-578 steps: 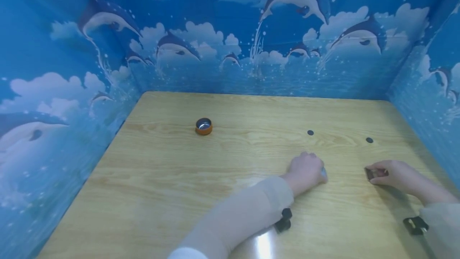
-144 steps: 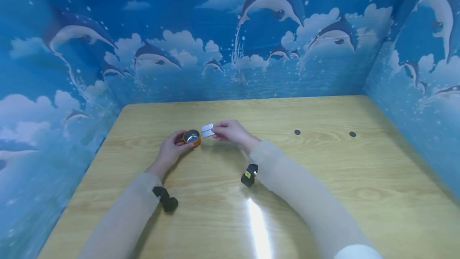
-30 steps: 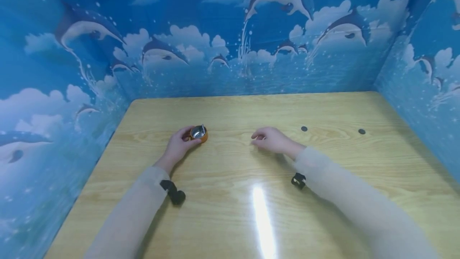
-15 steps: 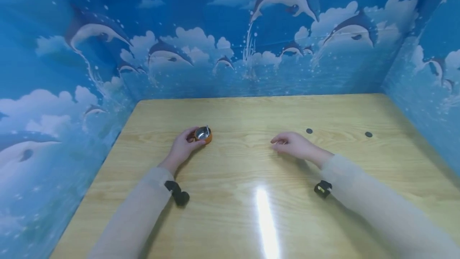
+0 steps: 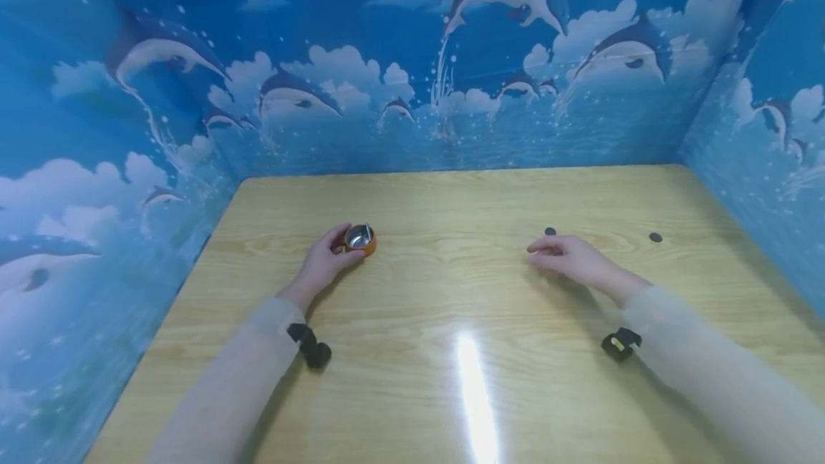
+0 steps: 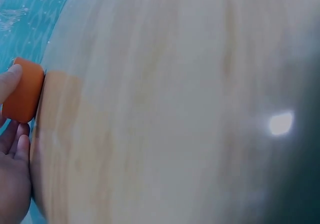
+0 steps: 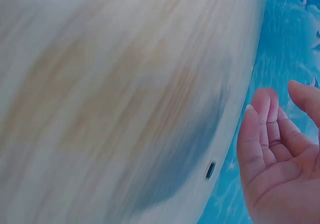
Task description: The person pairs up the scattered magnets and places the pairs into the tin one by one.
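Observation:
My left hand (image 5: 320, 266) grips a small round orange bowl (image 5: 371, 248) with a shiny metal inside, at the left of the table. Thumb and fingers curve round its wall, and the bowl's orange side (image 6: 26, 93) shows in the left wrist view. A thin silver piece (image 5: 368, 230) leans upright inside against the rim. My right hand (image 5: 573, 261) hovers over the right half of the table, holding nothing, just in front of a dark round disc (image 5: 551, 231). In the right wrist view, its palm (image 7: 280, 179) is bare and its fingers are loosely bent.
A second dark disc (image 5: 655, 237) lies farther right on the wood-grain table (image 5: 412, 306). Blue dolphin-print curtains (image 5: 399, 142) hang behind and at both sides. Both wrists wear small black cameras. Light glares off the table's front middle.
Earlier the right hand held flat silver pieces beside the bowl; now a silver piece stands in it. Over the last second the right hand has moved right, while the left kept its grip.

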Demonstrator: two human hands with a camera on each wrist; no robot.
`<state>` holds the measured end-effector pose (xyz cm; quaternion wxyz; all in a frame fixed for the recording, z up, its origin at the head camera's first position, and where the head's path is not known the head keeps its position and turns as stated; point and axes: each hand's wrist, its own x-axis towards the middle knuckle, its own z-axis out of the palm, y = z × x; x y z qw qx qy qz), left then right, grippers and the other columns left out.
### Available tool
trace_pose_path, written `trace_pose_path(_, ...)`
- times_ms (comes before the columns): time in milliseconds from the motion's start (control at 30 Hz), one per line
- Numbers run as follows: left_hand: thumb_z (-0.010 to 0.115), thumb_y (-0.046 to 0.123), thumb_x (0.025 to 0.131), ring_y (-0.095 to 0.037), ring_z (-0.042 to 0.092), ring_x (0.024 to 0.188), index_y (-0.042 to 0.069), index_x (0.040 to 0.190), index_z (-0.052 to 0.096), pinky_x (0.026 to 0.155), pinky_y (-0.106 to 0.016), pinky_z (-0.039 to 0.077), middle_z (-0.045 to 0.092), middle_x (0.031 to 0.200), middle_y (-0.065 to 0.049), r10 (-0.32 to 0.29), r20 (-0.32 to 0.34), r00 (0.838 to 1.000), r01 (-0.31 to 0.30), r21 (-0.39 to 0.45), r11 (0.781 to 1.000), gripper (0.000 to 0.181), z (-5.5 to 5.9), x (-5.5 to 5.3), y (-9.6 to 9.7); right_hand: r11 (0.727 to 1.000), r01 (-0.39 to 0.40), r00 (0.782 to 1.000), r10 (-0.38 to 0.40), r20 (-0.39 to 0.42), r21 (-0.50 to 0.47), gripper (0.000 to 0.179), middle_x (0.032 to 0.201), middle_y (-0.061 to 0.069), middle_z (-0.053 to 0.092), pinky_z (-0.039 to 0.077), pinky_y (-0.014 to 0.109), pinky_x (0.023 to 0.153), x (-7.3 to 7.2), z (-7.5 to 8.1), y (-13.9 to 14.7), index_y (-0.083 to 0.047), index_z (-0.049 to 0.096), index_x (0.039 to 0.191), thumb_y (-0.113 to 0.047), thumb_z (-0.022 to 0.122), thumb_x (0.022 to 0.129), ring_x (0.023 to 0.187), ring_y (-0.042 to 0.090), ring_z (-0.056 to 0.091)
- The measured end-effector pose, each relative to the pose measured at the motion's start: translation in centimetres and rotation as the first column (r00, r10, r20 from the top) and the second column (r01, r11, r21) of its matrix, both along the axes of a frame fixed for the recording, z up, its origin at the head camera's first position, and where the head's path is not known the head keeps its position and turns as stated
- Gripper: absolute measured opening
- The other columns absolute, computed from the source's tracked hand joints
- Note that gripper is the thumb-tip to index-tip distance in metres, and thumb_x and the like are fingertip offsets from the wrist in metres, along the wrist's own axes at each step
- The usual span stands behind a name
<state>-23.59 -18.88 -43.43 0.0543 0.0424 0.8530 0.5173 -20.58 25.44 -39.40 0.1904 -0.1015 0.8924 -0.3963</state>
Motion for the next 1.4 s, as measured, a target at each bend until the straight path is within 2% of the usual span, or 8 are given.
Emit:
trace_pose_path(133,0.070,0.021,0.084,-0.033,0.040,0.125,0.004,0.145,0.029,0.105,-0.041,0.034,0.038,0.141,-0.020,0.004,0.033,0.999,-0.005,0.029,1.000,0.075,0.5,0.1,0.0,1.000,0.025,1.000,-0.025,-0.014,-0.002,0.052,0.113,0.019,0.062,0.052,0.038,0.081,0.2,0.0,1.5,0.007,0.048,0.129,-0.030,0.058,0.093,0.096,0.025,0.062)
trace_pose_path(433,0.069,0.023,0.085,-0.029,0.039,0.128,0.009,0.144,0.033,0.105,-0.042,0.033,0.038,0.143,-0.011,0.049,0.057,0.997,-0.053,0.069,0.996,0.070,2.2,0.1,0.5,0.995,0.088,0.994,-0.084,-0.074,0.055,0.053,0.115,0.022,0.060,0.053,0.035,0.076,0.4,0.1,4.6,0.006,0.048,0.130,-0.032,0.057,0.093,0.095,0.026,0.061)
trace_pose_path(600,0.069,0.023,0.085,-0.029,0.036,0.130,0.008,0.143,0.034,0.104,-0.041,0.035,0.037,0.144,-0.011,0.060,0.038,0.997,-0.065,0.119,0.991,0.069,2.8,0.1,0.8,0.994,0.097,0.993,-0.095,-0.064,0.039,0.055,0.116,0.025,0.059,0.054,0.033,0.076,0.5,0.1,5.8,0.010,0.043,0.132,-0.031,0.053,0.096,0.100,0.031,0.060)
trace_pose_path(767,0.069,0.020,0.085,-0.028,0.038,0.128,0.005,0.140,0.039,0.103,-0.040,0.037,0.040,0.142,-0.013,0.092,-0.016,0.996,-0.088,0.150,0.985,0.065,3.2,0.1,1.3,0.993,0.111,0.992,-0.108,-0.062,0.037,0.056,0.118,0.027,0.058,0.053,0.034,0.078,0.5,0.2,6.7,0.010,0.041,0.133,-0.033,0.051,0.097,0.104,0.034,0.058)
trace_pose_path(1033,0.068,0.009,0.085,-0.029,0.044,0.124,0.000,0.134,0.045,0.101,-0.038,0.039,0.046,0.136,-0.017,0.099,-0.064,0.993,-0.084,0.202,0.976,0.054,3.4,0.6,3.5,0.985,0.152,0.987,-0.147,-0.063,0.078,0.058,0.121,0.028,0.055,0.053,0.035,0.078,0.6,0.2,8.2,0.009,0.041,0.133,-0.036,0.049,0.097,0.107,0.038,0.055)
trace_pose_path(1167,0.067,0.005,0.085,-0.032,0.046,0.120,-0.003,0.131,0.048,0.099,-0.042,0.041,0.048,0.133,-0.020,0.060,-0.111,0.992,-0.036,0.205,0.978,0.050,3.2,0.6,5.0,0.983,0.163,0.985,-0.156,-0.076,0.088,0.059,0.122,0.030,0.054,0.053,0.033,0.077,0.5,0.1,9.1,0.011,0.040,0.133,-0.035,0.048,0.097,0.106,0.035,0.056)
trace_pose_path(1267,0.066,0.003,0.085,-0.036,0.045,0.121,-0.006,0.130,0.047,0.099,-0.044,0.040,0.046,0.134,-0.023,-0.001,-0.096,0.995,0.021,0.210,0.977,0.050,4.2,1.4,6.4,0.982,0.157,0.985,-0.148,-0.090,0.104,0.057,0.121,0.031,0.053,0.053,0.032,0.076,0.5,0.0,9.9,0.012,0.040,0.132,-0.034,0.047,0.098,0.103,0.033,0.058)
trace_pose_path(1400,0.067,0.008,0.086,-0.035,0.046,0.120,-0.005,0.131,0.046,0.097,-0.042,0.043,0.047,0.134,-0.021,-0.069,-0.040,0.997,0.076,0.203,0.976,0.052,3.7,1.4,8.5,0.976,0.168,0.983,-0.155,-0.095,0.137,0.058,0.121,0.032,0.052,0.053,0.035,0.077,0.6,-0.2,11.1,0.013,0.039,0.132,-0.034,0.046,0.098,0.103,0.037,0.057)
